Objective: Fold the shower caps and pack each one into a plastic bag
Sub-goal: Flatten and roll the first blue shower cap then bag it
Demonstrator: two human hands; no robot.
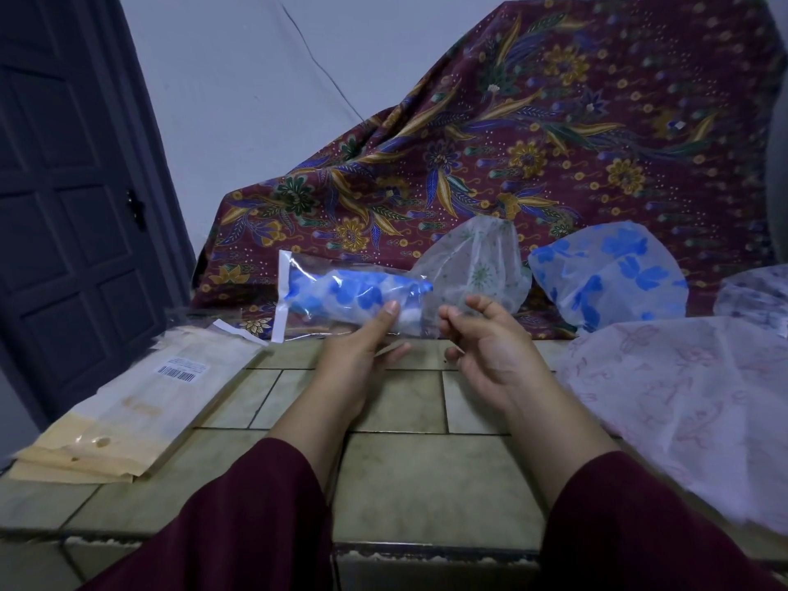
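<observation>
Film-thin and almost weightless, the rolled blue-flowered shower cap sits inside a clear plastic bag that is held up above the tiled table, in front of a patterned cloth draped at the back. The left hand grips the bag near its right end, thumb on top and the other fingers curled underneath, so the roll is pinched through the plastic. The right hand hovers just beside that end with its fingers loosely curled and holding nothing, as far as the view shows; a wisp of clear film may lie between them, but I cannot tell. Both cap and bag look soft, slick and crinkly — the roll will likely spring open or slide if the grip loosens, so the best hold is across the middle of the roll, squeezing lightly, while the other hand works the bag's mouth or its white strip at the far left. Nothing here seems fragile, though thin film may tear if tugged. More caps wait unfolded — a pale green-patterned one, a blue-flowered one and a pink-printed one on the right — and a stack of flat bags lies at the left.
</observation>
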